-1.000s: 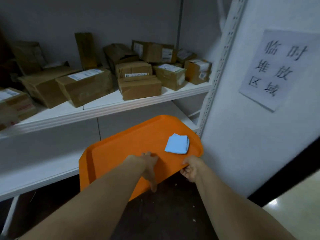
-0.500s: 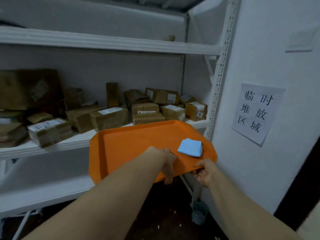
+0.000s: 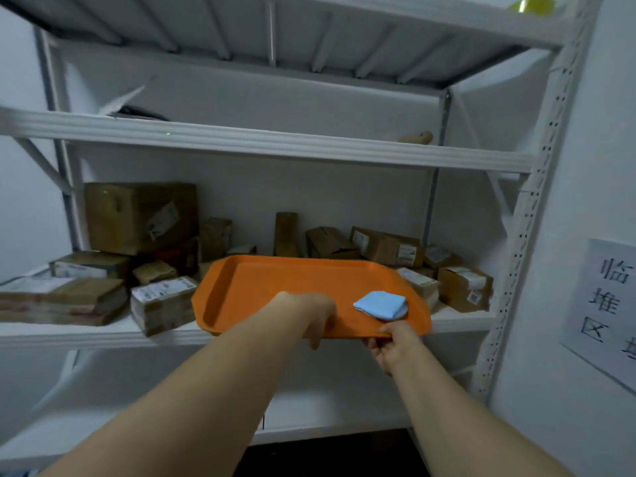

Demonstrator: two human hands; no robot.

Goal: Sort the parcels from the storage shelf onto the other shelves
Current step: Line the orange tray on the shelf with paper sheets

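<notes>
Brown cardboard parcels with white labels lay crowded along the white metal storage shelf. Some were stacked at the left, a tall box stood at the back, and more sat to the right by the upright post. None was in a hand, and none lay on the flat orange plastic tray held level just in front of that shelf, at about its height. The tray carried only a folded pale blue cloth near its right front corner. Judged from this, the sorting had hardly begun: the whole pile was left to be moved.

The left hand gripped the middle of the tray's near rim, with its fingers curled over the edge and one finger hanging below. The right hand gripped the near right corner from underneath, its thumb on top of the rim just beside the cloth. Both forearms reached forward, bare.

The white upper shelf above showed a small tan object at the right and something dark and flat at the left. It was possibly a bag, though the blur left that unsure. A white lower shelf ran beneath the arms. On the wall at the right hung a white paper sign with black characters.
</notes>
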